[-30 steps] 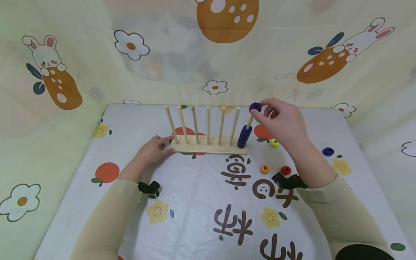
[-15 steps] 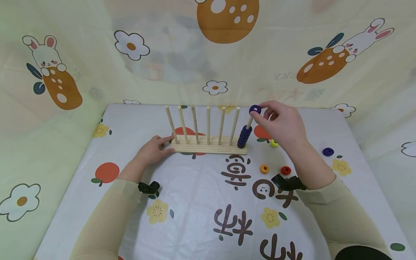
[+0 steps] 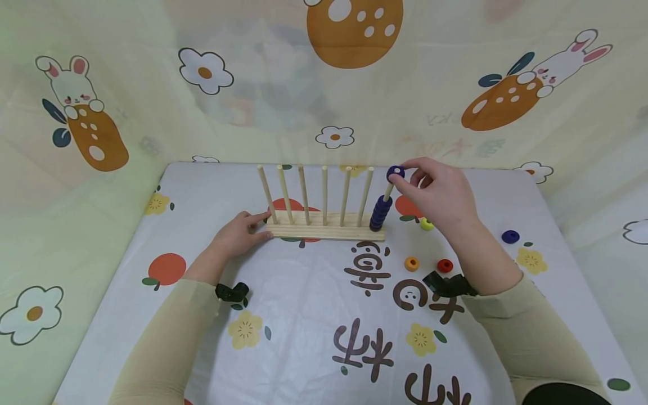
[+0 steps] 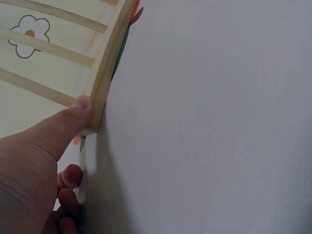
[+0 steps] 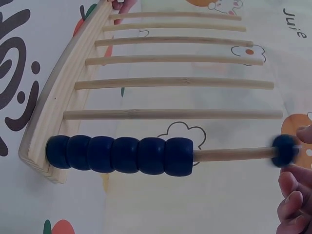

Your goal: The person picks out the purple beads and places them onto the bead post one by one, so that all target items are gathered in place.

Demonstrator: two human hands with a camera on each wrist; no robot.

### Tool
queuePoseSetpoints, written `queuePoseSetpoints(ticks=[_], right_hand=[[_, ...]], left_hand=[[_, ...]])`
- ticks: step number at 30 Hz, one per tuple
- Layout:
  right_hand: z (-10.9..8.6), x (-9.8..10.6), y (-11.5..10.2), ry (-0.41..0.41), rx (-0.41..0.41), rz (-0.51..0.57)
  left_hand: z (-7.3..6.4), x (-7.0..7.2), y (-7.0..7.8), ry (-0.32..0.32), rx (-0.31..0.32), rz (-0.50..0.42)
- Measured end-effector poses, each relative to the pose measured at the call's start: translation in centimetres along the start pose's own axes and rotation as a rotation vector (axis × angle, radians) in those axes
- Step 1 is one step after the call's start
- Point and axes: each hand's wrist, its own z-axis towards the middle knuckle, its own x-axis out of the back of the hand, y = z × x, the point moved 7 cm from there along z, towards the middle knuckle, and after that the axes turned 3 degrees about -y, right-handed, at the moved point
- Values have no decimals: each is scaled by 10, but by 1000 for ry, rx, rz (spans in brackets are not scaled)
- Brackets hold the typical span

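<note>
A wooden peg rack (image 3: pixel 324 229) with a row of upright pegs stands on the table. My left hand (image 3: pixel 239 235) holds the left end of its base, thumb at the front and index finger behind. In the left wrist view the thumb (image 4: pixel 73 114) presses on the wood beside the end peg. My right hand (image 3: pixel 439 188) pinches a dark blue bead (image 3: pixel 395 172) between thumb and index finger at the tip of the rightmost peg. Below it, several dark blue beads (image 5: pixel 126 155) are stacked on the same peg, down to the base. The other pegs are bare.
On the tablecloth at the right lie an orange bead (image 3: pixel 412 264), a red bead (image 3: pixel 445 265), a yellow bead (image 3: pixel 427 224) partly hidden by the right hand, and a blue bead (image 3: pixel 510 237). A printed fabric backdrop (image 3: pixel 268 84) rises behind the table.
The blue bead in my right hand has tilted to show its hole and come slightly lower and left onto the peg's tip. My left hand and the rack have kept still.
</note>
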Motion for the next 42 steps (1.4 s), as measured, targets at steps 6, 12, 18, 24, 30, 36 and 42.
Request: queuePoseSetpoints(ticks=[6, 12, 18, 24, 30, 36, 42], right_hand=[[0, 1, -1, 21, 10, 2], [-1, 3, -2, 33, 23, 10], [-1, 5, 0, 40, 17, 11], [-1, 7, 7, 37, 10, 14], [-1, 7, 17, 16, -2, 12], [-3, 9, 30, 3, -31, -6], [-5, 13, 47, 4, -47, -41]], left_hand=[[-1, 0, 1, -5, 6, 1], [-2, 1, 2, -7, 16, -13], [-2, 0, 0, -1, 16, -15], [-2, -1, 0, -1, 17, -25], [-1, -1, 0, -4, 16, -16], [-3, 0, 1, -6, 18, -17], [-3, 1, 2, -9, 23, -20]])
